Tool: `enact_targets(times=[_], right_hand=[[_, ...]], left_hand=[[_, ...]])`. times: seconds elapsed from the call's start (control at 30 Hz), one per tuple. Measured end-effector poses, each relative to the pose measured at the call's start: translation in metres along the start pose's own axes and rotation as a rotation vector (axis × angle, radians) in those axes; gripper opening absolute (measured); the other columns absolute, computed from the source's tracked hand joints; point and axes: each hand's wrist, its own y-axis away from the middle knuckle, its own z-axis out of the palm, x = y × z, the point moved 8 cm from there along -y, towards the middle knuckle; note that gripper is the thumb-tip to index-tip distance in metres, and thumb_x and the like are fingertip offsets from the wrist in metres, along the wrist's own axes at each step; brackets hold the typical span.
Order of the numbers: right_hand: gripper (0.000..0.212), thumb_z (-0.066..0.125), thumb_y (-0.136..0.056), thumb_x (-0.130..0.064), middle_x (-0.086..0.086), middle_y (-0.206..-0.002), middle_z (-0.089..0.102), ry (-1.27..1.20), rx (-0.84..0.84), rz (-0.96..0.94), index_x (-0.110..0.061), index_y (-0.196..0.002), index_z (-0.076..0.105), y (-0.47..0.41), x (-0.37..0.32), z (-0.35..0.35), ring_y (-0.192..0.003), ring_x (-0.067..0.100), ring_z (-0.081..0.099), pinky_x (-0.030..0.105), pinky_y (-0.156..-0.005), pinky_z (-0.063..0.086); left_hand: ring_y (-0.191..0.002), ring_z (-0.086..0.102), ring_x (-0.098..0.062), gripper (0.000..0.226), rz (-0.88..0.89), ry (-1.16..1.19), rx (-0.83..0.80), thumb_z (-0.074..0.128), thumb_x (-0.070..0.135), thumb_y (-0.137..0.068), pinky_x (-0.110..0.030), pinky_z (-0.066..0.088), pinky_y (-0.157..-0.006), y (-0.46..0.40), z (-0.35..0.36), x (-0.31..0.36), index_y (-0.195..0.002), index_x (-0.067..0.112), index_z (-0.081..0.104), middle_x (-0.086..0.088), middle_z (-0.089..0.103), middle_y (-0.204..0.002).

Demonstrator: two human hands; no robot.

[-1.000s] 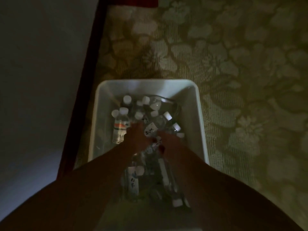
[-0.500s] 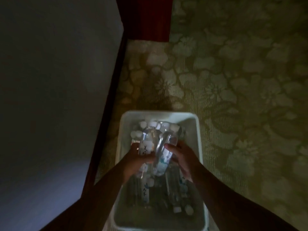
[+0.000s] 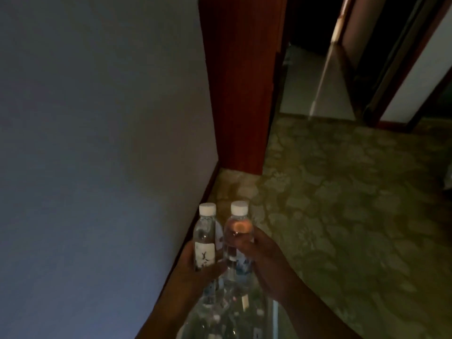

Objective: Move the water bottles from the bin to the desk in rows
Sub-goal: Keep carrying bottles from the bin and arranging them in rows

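Two clear water bottles with white caps stand upright side by side in my hands, lifted above the bin. My left hand [image 3: 195, 263] grips the left bottle [image 3: 205, 238], which has a white label. My right hand [image 3: 259, 255] grips the right bottle [image 3: 238, 231]. Below them the white bin [image 3: 275, 319] sits on the floor at the bottom edge, with several more bottles [image 3: 225, 316] lying in it, dim and partly hidden by my forearms. The desk is not in view.
A pale wall [image 3: 97, 143] fills the left side, with a dark red baseboard [image 3: 195, 226] running along it. A red wooden door frame [image 3: 242, 94] stands ahead. Patterned green carpet [image 3: 342, 204] spreads to the right, toward an open doorway [image 3: 315, 81].
Both hands went from reaching among the bottles in the bin to lifting two bottles up and out. The camera has tilted up from the bin toward the doorway.
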Motion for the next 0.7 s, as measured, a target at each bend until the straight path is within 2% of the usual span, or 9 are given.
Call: enact_targets(times=[0.07, 0.1, 0.17, 0.23, 0.3, 0.4, 0.47, 0.6, 0.7], right_hand=[[0.046, 0.083, -0.075, -0.044, 0.01, -0.115, 0.074, 0.026, 0.009, -0.095, -0.027, -0.116, 0.072, 0.027, -0.055, 0.013, -0.108, 0.03, 0.071, 0.055, -0.094, 0.054], [0.051, 0.086, -0.069, -0.05, 0.009, -0.113, 0.075, 0.026, 0.018, -0.142, -0.029, -0.113, 0.073, 0.042, -0.081, 0.021, -0.105, 0.027, 0.072, 0.051, -0.091, 0.056], [0.057, 0.088, -0.054, -0.06, 0.005, -0.107, 0.078, 0.014, -0.001, -0.208, -0.036, -0.105, 0.076, 0.075, -0.137, 0.048, -0.098, 0.022, 0.075, 0.036, -0.077, 0.059], [0.049, 0.087, -0.058, -0.058, 0.007, -0.102, 0.078, -0.003, -0.069, -0.273, -0.035, -0.1, 0.078, 0.104, -0.198, 0.082, -0.092, 0.024, 0.076, 0.03, -0.068, 0.059], [0.045, 0.081, -0.059, -0.058, 0.01, -0.096, 0.079, 0.007, -0.135, -0.323, -0.031, -0.095, 0.078, 0.133, -0.251, 0.121, -0.086, 0.027, 0.077, 0.033, -0.065, 0.06], [0.056, 0.077, -0.05, -0.07, 0.01, -0.088, 0.079, 0.028, -0.229, -0.403, -0.028, -0.087, 0.078, 0.177, -0.317, 0.18, -0.082, 0.028, 0.077, 0.04, -0.071, 0.06], [0.06, 0.082, -0.053, -0.069, 0.013, -0.089, 0.078, 0.016, -0.285, -0.452, -0.022, -0.089, 0.079, 0.208, -0.345, 0.216, -0.083, 0.031, 0.076, 0.042, -0.074, 0.061], [0.05, 0.081, -0.063, -0.057, 0.016, -0.09, 0.078, -0.022, -0.459, -0.526, -0.016, -0.092, 0.076, 0.268, -0.376, 0.284, -0.079, 0.03, 0.076, 0.037, -0.066, 0.059], [0.059, 0.082, -0.065, -0.061, 0.018, -0.096, 0.076, -0.028, -0.608, -0.53, -0.014, -0.098, 0.073, 0.318, -0.38, 0.326, -0.086, 0.035, 0.075, 0.046, -0.074, 0.06]], left_hand=[[-0.107, 0.071, -0.029, 0.065, 0.046, 0.043, 0.019, 0.091, 0.022, -0.07, -0.054, 0.055, -0.095, 0.033, 0.0, 0.046, -0.128, 0.024, 0.06, -0.007, 0.075, -0.114], [-0.104, 0.072, -0.027, 0.062, 0.08, 0.047, 0.015, 0.09, 0.02, -0.07, -0.05, 0.057, -0.093, 0.049, -0.002, 0.069, -0.126, 0.024, 0.062, -0.007, 0.076, -0.111], [-0.092, 0.074, -0.021, 0.054, 0.185, 0.03, 0.017, 0.086, 0.016, -0.071, -0.035, 0.06, -0.077, 0.089, -0.008, 0.124, -0.12, 0.023, 0.065, -0.008, 0.077, -0.102], [-0.091, 0.075, -0.02, 0.048, 0.282, 0.017, 0.054, 0.083, 0.016, -0.077, -0.026, 0.059, -0.07, 0.129, -0.018, 0.179, -0.121, 0.022, 0.065, -0.005, 0.078, -0.102], [-0.097, 0.074, -0.023, 0.044, 0.351, 0.026, 0.124, 0.079, 0.018, -0.085, -0.033, 0.062, -0.078, 0.173, -0.031, 0.224, -0.125, 0.022, 0.062, -0.004, 0.077, -0.107], [-0.102, 0.073, -0.029, 0.048, 0.459, 0.015, 0.233, 0.077, 0.02, -0.087, -0.051, 0.06, -0.088, 0.243, -0.058, 0.281, -0.13, 0.022, 0.056, -0.009, 0.074, -0.114], [-0.101, 0.073, -0.028, 0.056, 0.526, -0.012, 0.292, 0.076, 0.027, -0.081, -0.049, 0.061, -0.086, 0.291, -0.074, 0.307, -0.131, 0.024, 0.053, -0.01, 0.072, -0.116], [-0.107, 0.072, -0.026, 0.059, 0.661, -0.017, 0.41, 0.072, 0.049, -0.079, -0.049, 0.06, -0.089, 0.391, -0.109, 0.343, -0.133, 0.033, 0.054, -0.004, 0.072, -0.12], [-0.112, 0.07, -0.024, 0.056, 0.711, -0.015, 0.502, 0.061, 0.06, -0.086, -0.05, 0.057, -0.094, 0.463, -0.13, 0.351, -0.136, 0.036, 0.053, -0.001, 0.071, -0.124]])
